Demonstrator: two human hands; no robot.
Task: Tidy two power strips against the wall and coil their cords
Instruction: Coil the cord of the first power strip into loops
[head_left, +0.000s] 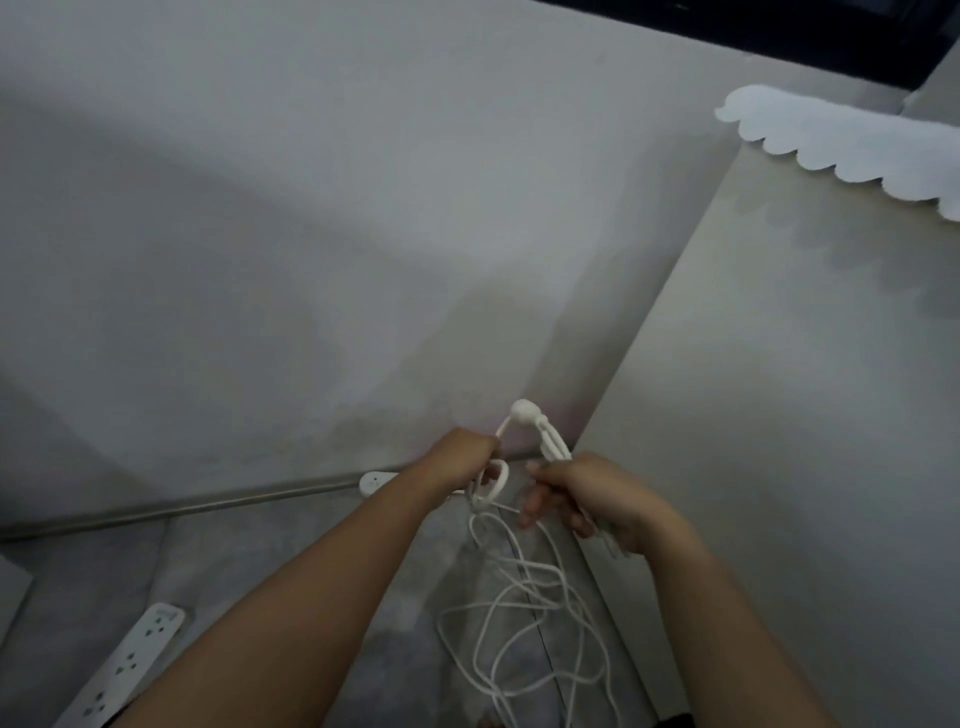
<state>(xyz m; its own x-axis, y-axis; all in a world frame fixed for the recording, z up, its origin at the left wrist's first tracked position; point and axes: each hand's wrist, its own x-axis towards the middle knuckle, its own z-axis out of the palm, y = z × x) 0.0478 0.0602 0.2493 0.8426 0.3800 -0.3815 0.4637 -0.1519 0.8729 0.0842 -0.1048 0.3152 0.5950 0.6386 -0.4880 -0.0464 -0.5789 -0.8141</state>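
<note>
Left hand (464, 458): centre of the frame, a little below the middle. Its fingers are curled round a strand of the white cord (519, 618), and a small loop of it sticks out on the hand's right side.
Right hand (589, 496): just right of the left hand, close to it but not touching. It grips a bundle of folded cord strands, with the thumb on top and the fingers wrapped underneath.
Plug (522, 411): a white, rounded head at the top of the bundle, above and between the two hands, seen against the wall (311, 234).
Cord, loose part: hangs from both hands into a tangle of open loops in the lower centre of the frame, over the grey floor (291, 561).
First power strip (375, 481): white, lying along the foot of the wall left of the left hand. Only its end shows; the rest is hidden behind the left forearm.
Second power strip (130, 667): white, with sockets facing up, lying diagonally on the floor in the lower left corner, well apart from the wall.
Which strip the cord belongs to: cannot tell.
Skirting rail (182, 503): a grey band along the foot of the wall, running from the left edge toward the hands.
Cabinet (779, 415): a pale panel filling the right side, with a white scalloped cloth (841, 143) over its top edge in the upper right.
</note>
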